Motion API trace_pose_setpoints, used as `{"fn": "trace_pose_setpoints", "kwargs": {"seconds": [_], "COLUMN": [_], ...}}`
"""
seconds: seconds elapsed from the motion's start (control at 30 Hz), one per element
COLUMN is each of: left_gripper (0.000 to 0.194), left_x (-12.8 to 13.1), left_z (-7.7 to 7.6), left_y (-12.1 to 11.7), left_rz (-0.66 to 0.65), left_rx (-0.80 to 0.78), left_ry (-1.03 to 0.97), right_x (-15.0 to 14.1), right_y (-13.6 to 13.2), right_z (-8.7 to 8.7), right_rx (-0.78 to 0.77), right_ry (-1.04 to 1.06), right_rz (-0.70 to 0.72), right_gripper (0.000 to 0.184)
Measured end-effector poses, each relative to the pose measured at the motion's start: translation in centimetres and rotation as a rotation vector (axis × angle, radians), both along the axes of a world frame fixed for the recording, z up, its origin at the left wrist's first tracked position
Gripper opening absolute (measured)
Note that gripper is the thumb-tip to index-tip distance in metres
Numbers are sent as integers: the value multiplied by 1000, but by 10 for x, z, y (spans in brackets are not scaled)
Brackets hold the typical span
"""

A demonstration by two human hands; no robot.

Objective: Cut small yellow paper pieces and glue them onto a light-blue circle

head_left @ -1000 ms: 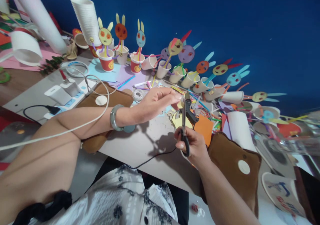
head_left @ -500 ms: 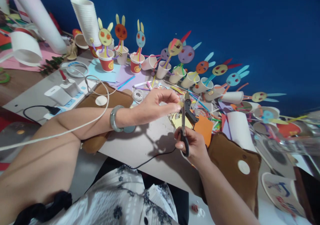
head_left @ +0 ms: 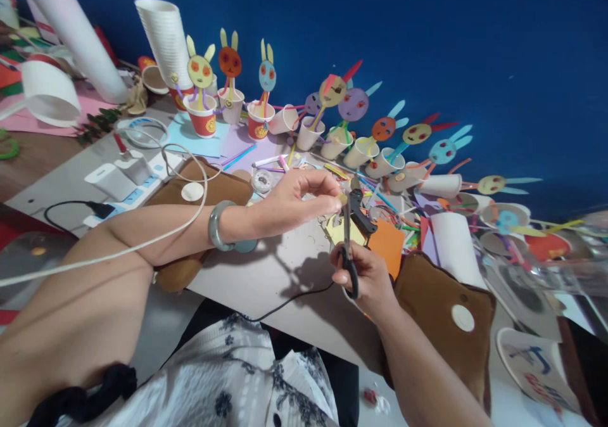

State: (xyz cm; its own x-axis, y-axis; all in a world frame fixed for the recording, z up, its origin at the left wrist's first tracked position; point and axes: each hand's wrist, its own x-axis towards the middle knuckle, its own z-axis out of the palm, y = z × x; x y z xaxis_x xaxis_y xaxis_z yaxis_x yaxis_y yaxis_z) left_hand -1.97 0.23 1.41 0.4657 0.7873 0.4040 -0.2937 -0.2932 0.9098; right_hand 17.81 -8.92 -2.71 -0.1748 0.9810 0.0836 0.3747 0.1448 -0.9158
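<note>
Between thumb and forefinger, my left hand (head_left: 294, 202) pinches a small piece of yellow paper (head_left: 342, 197). Closed around the black handles of a pair of scissors (head_left: 347, 227) is my right hand (head_left: 363, 275). The blades point away from me and touch or nearly touch the paper's right edge; how far apart they are I cannot tell. Beneath and beyond the hands lie a yellow paper sheet (head_left: 342, 232), a black glue gun (head_left: 363, 215) and an orange paper sheet (head_left: 387, 246).
Paper cups with rabbit-faced figures (head_left: 200, 115) line the blue wall. A tall cup stack (head_left: 164, 37) stands at the back left. Brown padded pouches (head_left: 444, 313) lie on both sides. A white cable (head_left: 123, 249) crosses over my left forearm from a power strip (head_left: 159, 167).
The left fingers have shifted their pinch on the yellow paper, the forefinger now more arched. The scissors have moved very slightly left.
</note>
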Motion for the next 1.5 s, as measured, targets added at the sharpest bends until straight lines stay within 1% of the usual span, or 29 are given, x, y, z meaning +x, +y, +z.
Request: {"fn": "trace_pose_setpoints", "kwargs": {"seconds": [0.4, 0.77, 0.97, 1.23, 1.5], "left_gripper": [7, 7, 7, 9, 9], "left_x": [-1, -2, -2, -1, -1], "left_z": [2, 0, 0, 0, 0], "left_y": [0, 2, 2, 2, 2], "left_rz": [8, 20, 12, -7, -21], "left_rx": [-11, -2, 3, 27, 38], "left_ry": [8, 6, 6, 23, 11], "right_x": [-2, -1, -1, -2, -1], "right_y": [0, 0, 0, 2, 0], "right_z": [5, 2, 1, 4, 2], "right_rx": [-17, -9, 11, 5, 2], "right_ry": [-1, 11, 1, -8, 1], "right_rz": [-13, -18, -11, 19, 21], "right_gripper": [61, 61, 62, 62, 60]}}
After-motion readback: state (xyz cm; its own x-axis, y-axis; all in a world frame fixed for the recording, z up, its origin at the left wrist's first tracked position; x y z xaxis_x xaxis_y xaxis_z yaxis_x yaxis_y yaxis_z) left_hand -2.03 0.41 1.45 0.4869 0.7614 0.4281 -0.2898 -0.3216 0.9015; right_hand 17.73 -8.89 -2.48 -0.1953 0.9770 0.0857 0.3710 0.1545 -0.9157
